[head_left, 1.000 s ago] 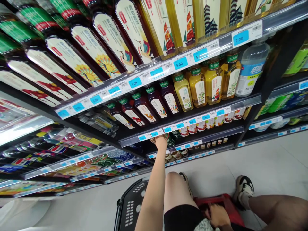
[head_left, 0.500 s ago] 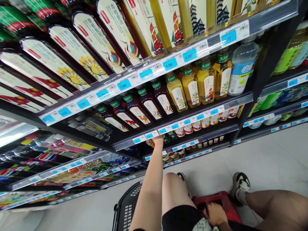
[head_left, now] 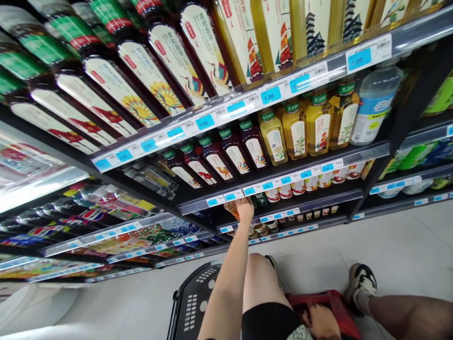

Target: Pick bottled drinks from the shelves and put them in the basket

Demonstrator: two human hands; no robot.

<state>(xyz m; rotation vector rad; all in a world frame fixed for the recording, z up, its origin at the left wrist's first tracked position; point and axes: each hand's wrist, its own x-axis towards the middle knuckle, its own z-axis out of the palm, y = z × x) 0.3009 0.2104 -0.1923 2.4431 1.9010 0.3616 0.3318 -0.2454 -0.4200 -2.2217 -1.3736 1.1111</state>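
1. Amber liquid showed through the clear bottle (head_left: 231, 211) at the left hand (head_left: 245, 208); the fingers were curled about it, with the palm on its right side.
2. That bottle was at the front of the low shelf (head_left: 329, 203), partly hidden by the hand; whether it stood upright or tilted could not be told.
3. Just right of the left hand stood a dark green bottle (head_left: 261, 199), and further right on the same level ran a row of white-and-red containers (head_left: 285, 191).
4. Directly above the left hand passed the rail of the next shelf (head_left: 368, 155), bearing blue price labels (head_left: 215, 201).
5. On that upper level, dark bottles (head_left: 224, 163) stood above the hand, yellow bottles (head_left: 318, 127) above and to its right, and a blue-labelled bottle (head_left: 373, 106) beyond them.
6. Below and left of the left hand, a black basket (head_left: 193, 295) was on the floor, beside the forearm.
7. Well below and right of it, the right hand (head_left: 321, 322) was against a red plastic object (head_left: 339, 307), fingers bent; whether they gripped it could not be told.
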